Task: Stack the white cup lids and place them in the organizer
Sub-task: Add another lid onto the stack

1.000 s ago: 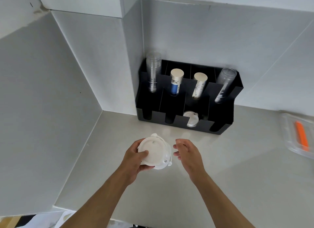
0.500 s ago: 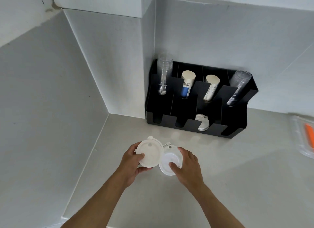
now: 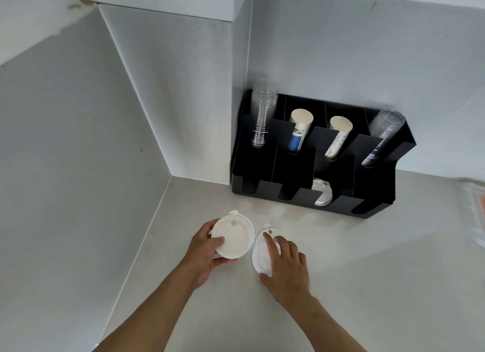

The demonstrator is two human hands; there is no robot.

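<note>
My left hand (image 3: pixel 203 252) holds a round white cup lid (image 3: pixel 233 237) flat side up, just above the counter. Right beside it a second white lid (image 3: pixel 261 257) lies on the counter, with my right hand (image 3: pixel 287 269) resting on top of it, fingers spread over its face. The black organizer (image 3: pixel 296 202) stands against the back wall, about a hand's length beyond the lids. One white lid (image 3: pixel 322 192) stands on edge in its third front slot.
The organizer's rear slots hold two stacks of clear cups (image 3: pixel 262 115) and two stacks of paper cups (image 3: pixel 299 131). Grey walls close in on the left and behind. A clear container (image 3: pixel 472 210) with something orange sits at the counter's right edge.
The lids my left hand held together have come apart: one stays in my left hand, the other now lies on the counter under my right hand. The view shifted left.
</note>
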